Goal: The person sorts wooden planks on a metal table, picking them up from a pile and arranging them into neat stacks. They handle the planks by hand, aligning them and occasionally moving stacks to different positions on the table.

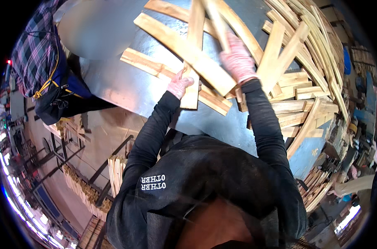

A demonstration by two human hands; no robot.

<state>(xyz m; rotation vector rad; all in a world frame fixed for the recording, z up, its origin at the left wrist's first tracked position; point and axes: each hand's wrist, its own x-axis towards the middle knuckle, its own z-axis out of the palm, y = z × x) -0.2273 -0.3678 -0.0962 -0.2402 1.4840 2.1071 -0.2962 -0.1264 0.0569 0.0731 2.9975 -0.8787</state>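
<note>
My left hand (181, 84), in a pinkish work glove, is closed on the near end of a pale wooden slat (190, 96), its thumb on top and the fingers mostly hidden. My right hand (239, 58), gloved in a mottled pink knit, grips another wooden slat (216, 23) that points away from me and is blurred by motion. Between the hands a long wooden board (184, 52) lies aslant over other pieces. A darker-streaked board (145, 63) lies beneath, left of my left hand. All of this is on a shiny metal table (126, 93).
Loose slats (298, 112) lie piled on the table at the right, with a curved stack of long strips (323, 50) behind. Another person in a plaid shirt (36, 54) stands at the far left. Bundled slats (82, 186) rest on a dark metal rack (101, 172) at the lower left.
</note>
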